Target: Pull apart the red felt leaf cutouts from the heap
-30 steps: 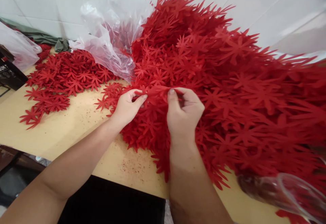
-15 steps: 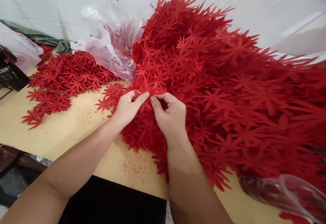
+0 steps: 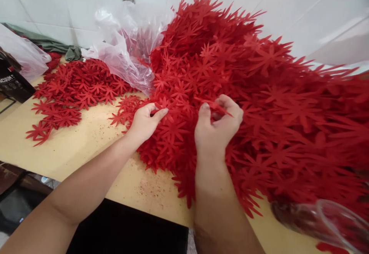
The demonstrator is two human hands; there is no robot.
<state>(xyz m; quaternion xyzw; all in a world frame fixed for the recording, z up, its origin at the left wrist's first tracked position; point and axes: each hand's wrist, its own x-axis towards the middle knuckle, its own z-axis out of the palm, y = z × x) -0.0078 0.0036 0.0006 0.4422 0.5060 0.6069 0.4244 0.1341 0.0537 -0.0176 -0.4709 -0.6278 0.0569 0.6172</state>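
A large heap of red flower cutouts [image 3: 268,131], flat with narrow petals, covers the middle and right of the table. Just over its left side, my left hand [image 3: 144,121] is pinched, thumb and index finger around a bit of red at their tips; most of that piece is hidden or blends with the heap. My right hand [image 3: 216,129] is closed on one red flower cutout [image 3: 215,106], seen nearly edge-on above the heap, its petals sticking out past the fingers.
A second pile of red cutouts [image 3: 83,82] lies to the left on the yellowish table [image 3: 63,146]. Behind stands a crumpled clear plastic bag [image 3: 127,50] against the tiled wall. A black box [image 3: 14,79] sits far left, a clear plastic container [image 3: 331,223] at the right front.
My right hand has moved right, away from my left hand, carrying a red flower cutout. Half a second ago the fingertips of both hands nearly met. My left hand has hardly moved.
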